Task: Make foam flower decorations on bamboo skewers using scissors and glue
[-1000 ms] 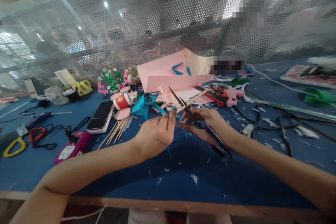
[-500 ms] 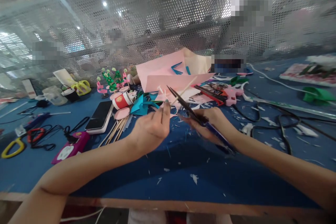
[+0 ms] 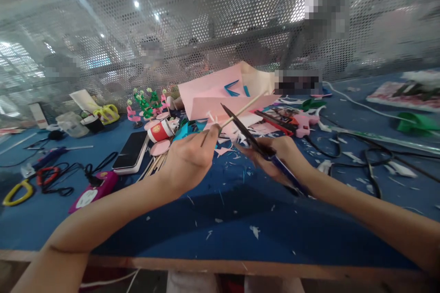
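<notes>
My left hand (image 3: 187,160) is closed in a pinch on a thin pale wooden stick (image 3: 250,103), which slants up and to the right from my fingers. Dark-bladed scissors (image 3: 245,132) with blue handles are in my right hand (image 3: 283,158), raised above the table. Their blades cross the stick a short way from my left fingertips; whether they touch it I cannot tell. Behind both hands, folded pink paper (image 3: 211,84) stands over a heap of pink, white and blue scraps. Close to my left wrist lie several wooden sticks (image 3: 156,165) and a red-and-white paper cup (image 3: 160,131).
On the left are a black-faced white device (image 3: 131,152), a purple power strip (image 3: 93,192) and yellow-handled pliers (image 3: 19,193). A pink glue gun (image 3: 305,123) and black cables (image 3: 373,165) lie right. A perforated metal screen (image 3: 213,23) rises behind the blue table (image 3: 165,238).
My left hand has turned and shifted slightly left. The stick now reaches farther up and right past the scissor blades. My right hand and the scissors have barely moved.
</notes>
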Tool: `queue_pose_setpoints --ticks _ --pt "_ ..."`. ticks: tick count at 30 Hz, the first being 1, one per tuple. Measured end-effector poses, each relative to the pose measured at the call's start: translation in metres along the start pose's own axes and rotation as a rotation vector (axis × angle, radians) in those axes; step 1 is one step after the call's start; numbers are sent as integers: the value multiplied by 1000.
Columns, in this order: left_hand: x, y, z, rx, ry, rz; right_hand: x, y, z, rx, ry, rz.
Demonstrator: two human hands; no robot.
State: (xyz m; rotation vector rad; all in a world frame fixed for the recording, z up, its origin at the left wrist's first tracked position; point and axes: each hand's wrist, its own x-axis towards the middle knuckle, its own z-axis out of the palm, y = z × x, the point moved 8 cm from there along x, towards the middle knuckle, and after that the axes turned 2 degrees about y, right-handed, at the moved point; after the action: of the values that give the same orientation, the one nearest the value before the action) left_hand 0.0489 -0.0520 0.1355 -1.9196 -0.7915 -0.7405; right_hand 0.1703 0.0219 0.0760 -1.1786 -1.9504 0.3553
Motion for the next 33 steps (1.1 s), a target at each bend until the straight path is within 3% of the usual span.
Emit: queue_pose_setpoints --ticks 5,12,17,24,33 --pt "-2 -9 12 -58 -64 -43 3 2 -1 -63 -18 30" --pt "-4 -17 20 -327 -94 -179 -4 -4 6 291 -193 157" --pt "1 -18 20 -499 -151 -259 -9 -18 6 445 -313 95" --pt "3 -18 15 -481 -131 -259 -7 -12 5 380 -240 36" --pt "3 -16 14 -487 -135 -250 -6 -14 5 360 -243 12"
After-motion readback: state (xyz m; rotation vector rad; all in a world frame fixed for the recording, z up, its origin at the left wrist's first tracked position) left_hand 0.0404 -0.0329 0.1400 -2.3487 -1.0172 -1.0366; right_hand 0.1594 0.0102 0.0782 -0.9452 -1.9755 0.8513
